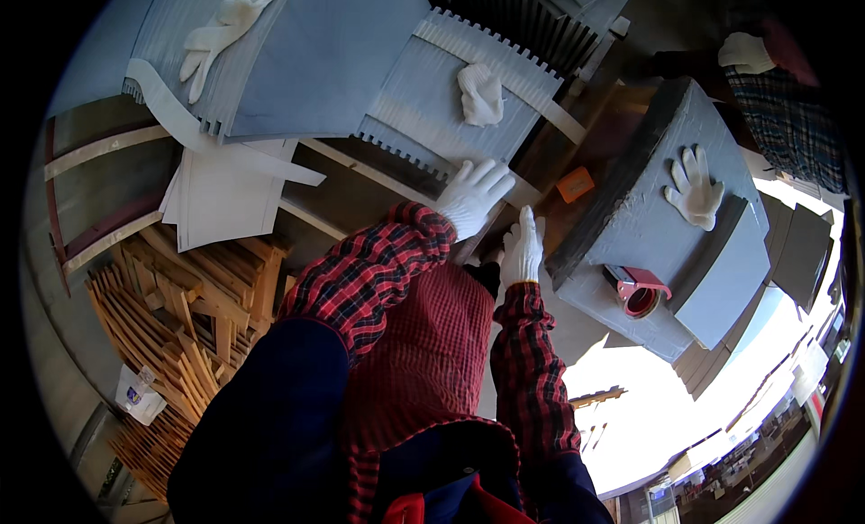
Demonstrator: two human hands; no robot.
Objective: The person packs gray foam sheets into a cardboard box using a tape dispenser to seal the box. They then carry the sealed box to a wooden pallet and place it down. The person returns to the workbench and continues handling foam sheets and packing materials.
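Both of my hands wear white knit gloves and hold nothing that I can see. My left hand is stretched out with its fingers apart, near the front edge of a stack of grey slotted strips. My right hand is just beside it, lower and to the right, fingers extended upward and seen edge-on. Ahead of both hands lies a small orange box. A crumpled white glove rests on the slotted stack.
On a large grey block at right lie a flat white glove, a red tape dispenser and a grey panel. Another white glove lies upper left. A co-worker's gloved hand shows upper right. Wooden strips are piled lower left.
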